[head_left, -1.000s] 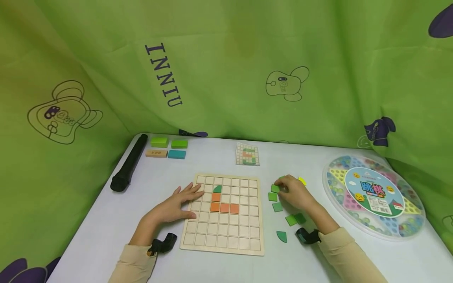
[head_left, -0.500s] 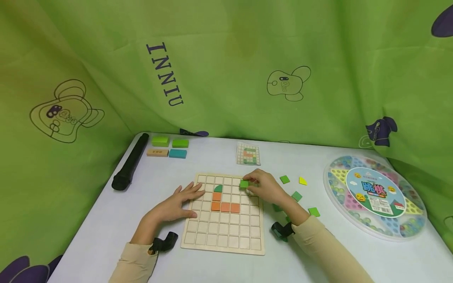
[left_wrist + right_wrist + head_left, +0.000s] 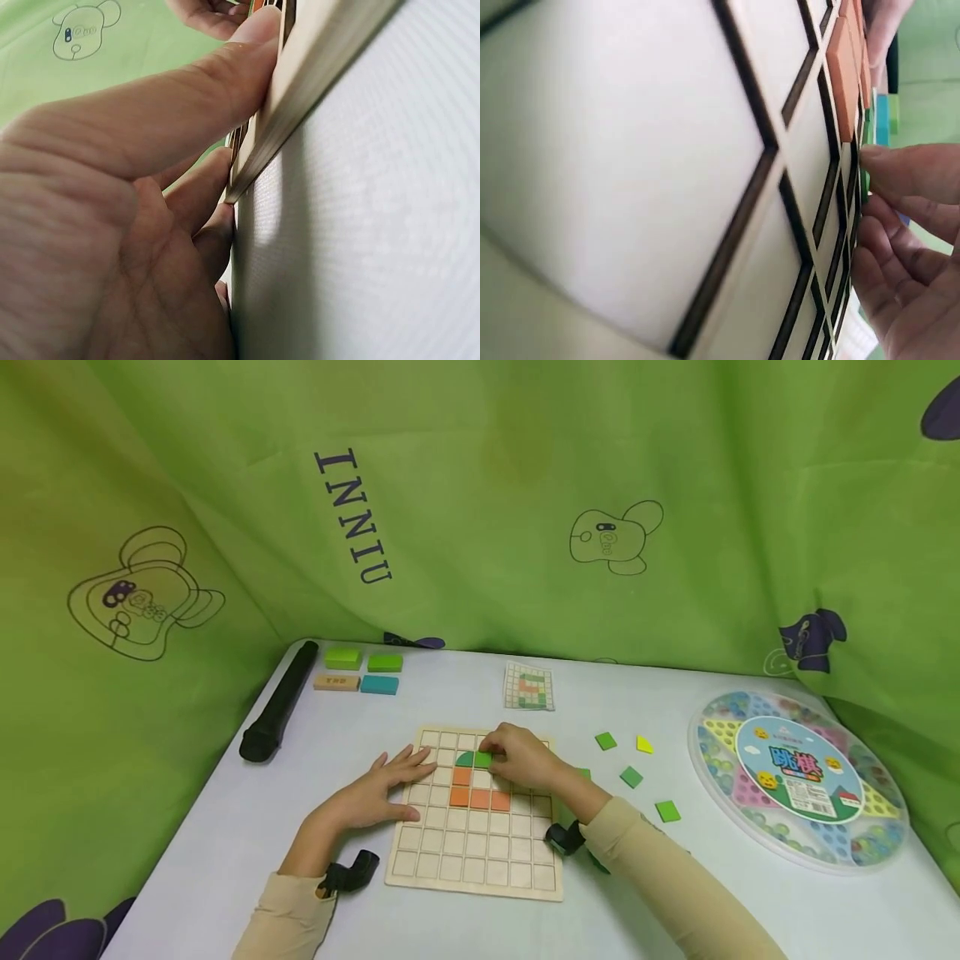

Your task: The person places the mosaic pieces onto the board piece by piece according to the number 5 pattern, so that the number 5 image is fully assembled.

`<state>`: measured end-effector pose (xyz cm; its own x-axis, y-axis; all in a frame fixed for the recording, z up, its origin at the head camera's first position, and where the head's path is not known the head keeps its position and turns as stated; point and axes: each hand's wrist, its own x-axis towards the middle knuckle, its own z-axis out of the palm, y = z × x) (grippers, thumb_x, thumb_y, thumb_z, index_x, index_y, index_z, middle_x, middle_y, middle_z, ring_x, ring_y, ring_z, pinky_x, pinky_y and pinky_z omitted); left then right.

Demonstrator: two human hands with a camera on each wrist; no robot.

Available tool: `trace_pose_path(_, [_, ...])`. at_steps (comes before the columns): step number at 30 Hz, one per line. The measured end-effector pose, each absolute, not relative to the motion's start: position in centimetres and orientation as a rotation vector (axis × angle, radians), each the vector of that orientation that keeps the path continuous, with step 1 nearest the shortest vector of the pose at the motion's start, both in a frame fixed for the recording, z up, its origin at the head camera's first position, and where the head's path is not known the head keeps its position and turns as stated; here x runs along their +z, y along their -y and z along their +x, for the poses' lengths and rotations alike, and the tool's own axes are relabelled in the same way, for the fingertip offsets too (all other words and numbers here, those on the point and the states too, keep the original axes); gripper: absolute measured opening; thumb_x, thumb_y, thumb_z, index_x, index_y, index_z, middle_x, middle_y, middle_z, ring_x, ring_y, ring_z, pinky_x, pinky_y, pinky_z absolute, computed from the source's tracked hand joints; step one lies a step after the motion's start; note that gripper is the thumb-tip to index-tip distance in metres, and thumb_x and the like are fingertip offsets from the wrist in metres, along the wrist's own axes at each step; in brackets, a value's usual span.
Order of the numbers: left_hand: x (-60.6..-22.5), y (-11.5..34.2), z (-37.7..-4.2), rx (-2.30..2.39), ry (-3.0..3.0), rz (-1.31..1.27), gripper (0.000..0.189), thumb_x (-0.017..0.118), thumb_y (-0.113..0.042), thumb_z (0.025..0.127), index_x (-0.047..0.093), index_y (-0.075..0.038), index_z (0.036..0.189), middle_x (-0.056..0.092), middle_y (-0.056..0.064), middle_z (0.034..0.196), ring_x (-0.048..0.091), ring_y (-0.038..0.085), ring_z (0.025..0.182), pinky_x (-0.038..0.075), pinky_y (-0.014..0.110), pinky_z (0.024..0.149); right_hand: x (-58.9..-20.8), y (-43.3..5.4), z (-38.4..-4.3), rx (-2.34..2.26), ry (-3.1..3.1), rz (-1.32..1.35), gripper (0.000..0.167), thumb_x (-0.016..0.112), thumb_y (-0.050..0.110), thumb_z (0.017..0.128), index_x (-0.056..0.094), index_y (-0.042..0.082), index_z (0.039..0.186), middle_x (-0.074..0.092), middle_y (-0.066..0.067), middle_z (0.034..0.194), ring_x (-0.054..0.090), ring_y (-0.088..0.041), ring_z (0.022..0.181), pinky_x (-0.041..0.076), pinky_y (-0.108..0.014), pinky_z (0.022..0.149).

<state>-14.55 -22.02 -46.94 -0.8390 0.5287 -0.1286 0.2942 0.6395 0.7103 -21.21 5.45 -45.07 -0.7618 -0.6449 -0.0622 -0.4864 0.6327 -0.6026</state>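
A wooden grid board [image 3: 442, 887] lies flat before me. My left hand [image 3: 367, 795] rests on its left edge with fingers spread; in the left wrist view the thumb [image 3: 225, 71] lies over the board's rim. Toward the board's far side, my right hand [image 3: 528, 762] pinches a green square tile [image 3: 483, 761] at the cell just right of a dark green quarter-circle tile [image 3: 465, 759]. Whether the tile is fully seated cannot be told. Several orange square tiles [image 3: 479, 798] form an L below. The right wrist view shows thumb and fingertips at the tile's green edge [image 3: 866, 180].
Right of the board lie loose green tiles [image 3: 632, 777] and a yellow piece [image 3: 644, 744], some hidden by the right arm. A pattern card [image 3: 528, 686] is behind the board. A round game box [image 3: 798, 768] stands right; a black microphone [image 3: 279, 702] and several blocks [image 3: 379, 684] sit left.
My right hand has taken a green square tile from the loose pieces and carried it left over the board to beside the quarter-circle. The left hand keeps its place.
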Motion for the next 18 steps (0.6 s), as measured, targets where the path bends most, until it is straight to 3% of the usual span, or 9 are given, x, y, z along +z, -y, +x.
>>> trace_pose_path(7, [-46.9, 22.1, -14.6, 1.013, -2.534, 0.642, 0.076, 0.073, -0.036, 0.079, 0.041, -0.016, 0.145, 0.022, 0.005, 0.158, 0.008, 0.031, 0.147, -0.005, 0.057, 0.116, -44.6, -7.7, -21.3, -0.939, -2.608, -0.844, 0.036, 0.067, 0.013, 0.087, 0.062, 0.006, 0.122, 0.061, -0.006, 0.112, 0.059, -0.023, 0.103, 0.051, -0.037, 0.087])
trace_pose_path(18, [-46.7, 21.9, -14.5, 1.034, -2.531, 0.634, 0.075, 0.075, -0.032, 0.078, 0.042, -0.015, 0.144, 0.023, 0.005, 0.158, 0.008, 0.032, 0.147, -0.005, 0.056, 0.116, -44.6, -18.5, -22.5, -1.006, -2.792, -0.518, 0.042, 0.066, 0.013, 0.088, 0.057, 0.001, 0.128, 0.057, -0.018, 0.126, 0.055, -0.038, 0.114, 0.047, -0.05, 0.095])
